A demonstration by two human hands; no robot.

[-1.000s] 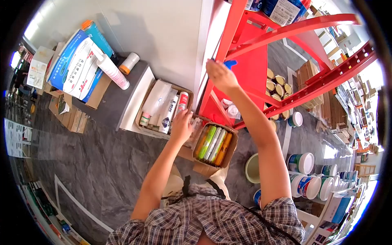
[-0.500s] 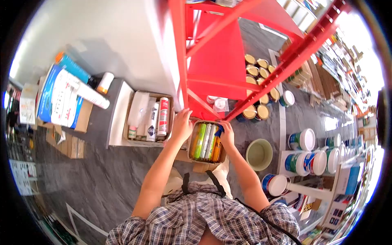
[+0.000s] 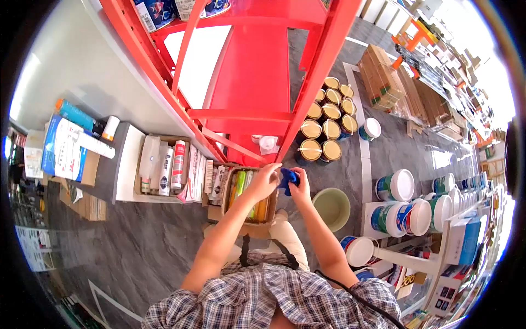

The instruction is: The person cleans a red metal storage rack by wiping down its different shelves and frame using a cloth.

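Over the right edge of a cardboard box (image 3: 226, 207) at the foot of the red rack, both my hands are at a crumpled dark blue cloth (image 3: 286, 181). My right hand (image 3: 301, 187) grips its right side between thumb and fingers. On the left side, my left hand (image 3: 264, 183) has its fingertips closed at the cloth's edge; part of that grip is hidden. Below my left wrist, the box holds several tubes, among them a green tube (image 3: 240, 182) and a yellow-orange tube (image 3: 262, 209).
A red metal rack (image 3: 249, 82) rises in front. To the left, a carton of sealant cartridges (image 3: 178, 164) sits on a low ledge. A green bucket (image 3: 331, 210) stands at right, with gold-lidded cans (image 3: 311, 130) beyond and white-lidded pails (image 3: 402, 185) farther right.
My hands have come off the box's far rim and met at its right side. The blue cloth, earlier at the box's corner under my right hand, is now between them. The view has shifted right.
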